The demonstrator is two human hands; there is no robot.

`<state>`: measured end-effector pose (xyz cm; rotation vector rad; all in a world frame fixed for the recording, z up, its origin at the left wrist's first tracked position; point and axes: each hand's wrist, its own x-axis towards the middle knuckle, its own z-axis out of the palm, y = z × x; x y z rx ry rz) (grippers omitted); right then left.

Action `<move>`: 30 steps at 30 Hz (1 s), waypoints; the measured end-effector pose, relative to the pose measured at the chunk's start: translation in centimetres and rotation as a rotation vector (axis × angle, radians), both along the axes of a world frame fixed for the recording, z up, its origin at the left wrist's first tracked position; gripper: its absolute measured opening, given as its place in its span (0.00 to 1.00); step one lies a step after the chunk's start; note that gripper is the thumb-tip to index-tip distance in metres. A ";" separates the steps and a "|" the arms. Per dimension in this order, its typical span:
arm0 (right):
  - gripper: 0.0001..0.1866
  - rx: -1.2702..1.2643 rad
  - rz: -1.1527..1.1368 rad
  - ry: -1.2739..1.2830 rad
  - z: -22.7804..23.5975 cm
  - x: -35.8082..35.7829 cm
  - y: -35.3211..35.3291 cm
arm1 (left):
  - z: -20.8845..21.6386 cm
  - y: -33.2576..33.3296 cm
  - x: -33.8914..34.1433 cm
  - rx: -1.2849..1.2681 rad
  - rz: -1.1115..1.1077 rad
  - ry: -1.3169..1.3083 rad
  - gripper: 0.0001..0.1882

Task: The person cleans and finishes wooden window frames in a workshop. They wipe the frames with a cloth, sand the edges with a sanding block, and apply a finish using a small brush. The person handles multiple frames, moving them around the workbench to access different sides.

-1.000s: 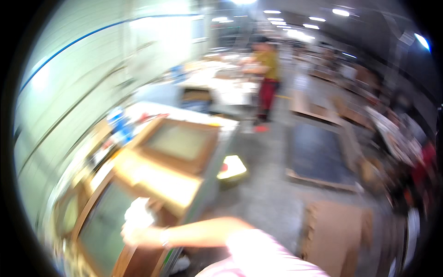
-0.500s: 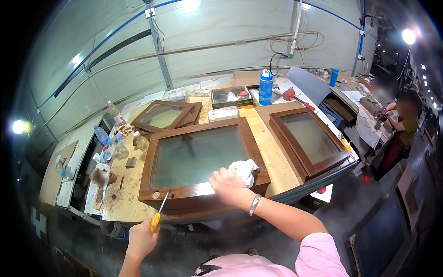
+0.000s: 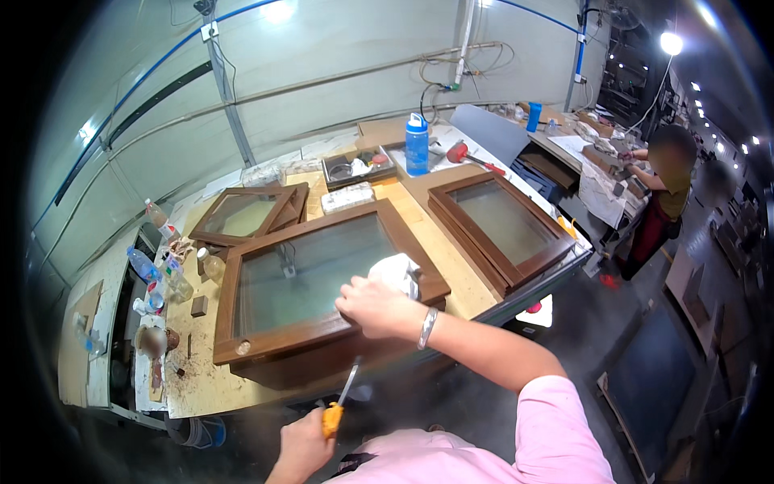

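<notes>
A brown wooden frame with a glass panel [image 3: 310,266] lies on a stack at the bench's near edge. My right hand [image 3: 372,308] is closed with a crumpled white cloth [image 3: 395,274] bunched at it, over the frame's near rail; its fingertips reach the glass edge. Whether they also grip the rail is hidden. My left hand [image 3: 305,444] is wrapped round the yellow handle of a screwdriver [image 3: 333,418]. The metal shaft points up and away, just in front of the stack, apart from the wood. A round pale spot [image 3: 243,347] marks the frame's near left corner.
More glazed frames lie at right [image 3: 504,222] and back left [image 3: 242,214]. Behind stand a blue bottle [image 3: 417,147], a tray of small items [image 3: 359,167] and a red-headed mallet [image 3: 458,153]. Several plastic bottles [image 3: 145,264] line the left. A co-worker [image 3: 669,181] stands at another bench.
The view has swung right. The screwdriver tip has left the frame's near left corner and moved right, off the wood. My right hand with the cloth has shifted slightly left along the near rail.
</notes>
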<state>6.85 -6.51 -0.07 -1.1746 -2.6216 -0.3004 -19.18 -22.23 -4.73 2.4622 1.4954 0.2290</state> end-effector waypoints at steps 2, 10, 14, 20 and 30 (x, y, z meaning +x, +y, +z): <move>0.09 -0.075 0.008 -0.027 1.4 -0.2 0.7 | -0.9 -0.1 1.8 0.081 -0.094 -0.067 0.20; 0.07 -0.131 -0.006 -0.078 3.2 -0.1 1.9 | -1.9 2.7 1.1 0.283 0.157 -0.048 0.29; 0.08 -0.125 0.028 -0.076 4.4 -0.7 2.1 | -2.8 1.7 2.1 0.256 0.077 -0.109 0.28; 0.10 -0.106 0.028 -0.080 5.8 0.0 1.9 | -3.5 2.2 -3.8 0.300 0.573 -0.154 0.24; 0.08 -0.105 0.018 -0.101 5.9 -0.5 1.5 | -4.1 1.0 -3.4 0.244 0.616 -0.249 0.23</move>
